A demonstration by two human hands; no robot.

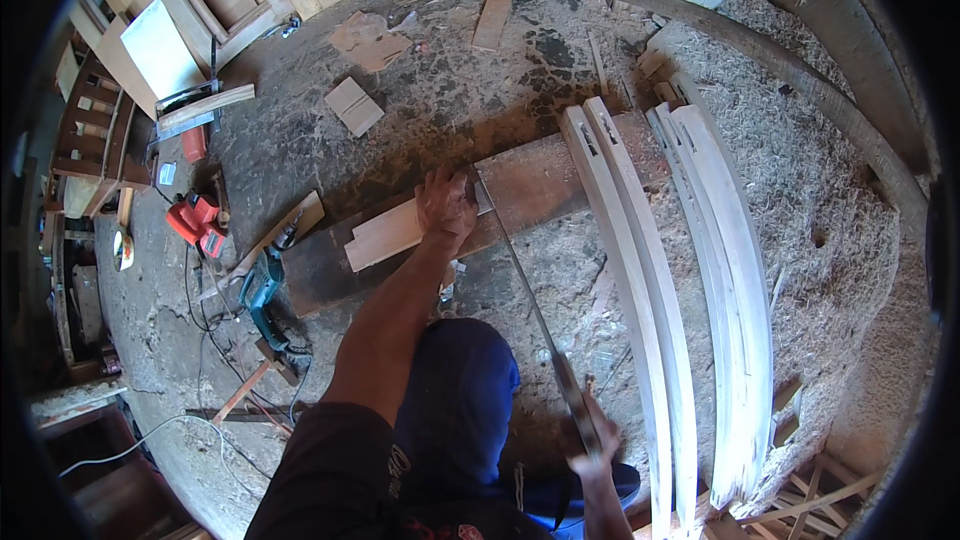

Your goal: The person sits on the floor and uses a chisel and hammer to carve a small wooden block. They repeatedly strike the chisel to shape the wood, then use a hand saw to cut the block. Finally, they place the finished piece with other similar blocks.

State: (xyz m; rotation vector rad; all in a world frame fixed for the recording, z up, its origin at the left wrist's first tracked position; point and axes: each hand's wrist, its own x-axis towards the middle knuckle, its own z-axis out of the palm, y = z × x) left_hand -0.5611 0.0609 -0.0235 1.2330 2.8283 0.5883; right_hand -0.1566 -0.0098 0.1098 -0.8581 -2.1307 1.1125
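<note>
My left hand (446,205) holds a pale piece of wood (385,236) down on a wide dark plank (535,180) lying on the floor. The piece has a stepped cut at its left end. In my right hand (597,437), low and to the right, is the handle of a handsaw (528,290). Its thin blade, seen nearly edge-on, slants up and away to the right end of the piece, just beside my left fingers. How deep the blade sits in the wood cannot be made out.
Long curved pale timbers (630,290) lie across the plank's right end, with more curved timbers (735,320) beyond. At left are a teal power tool (262,298), a red power tool (195,218), cables and a hammer (275,362). A flat block (354,106) lies farther off. Shavings (840,240) cover the right side.
</note>
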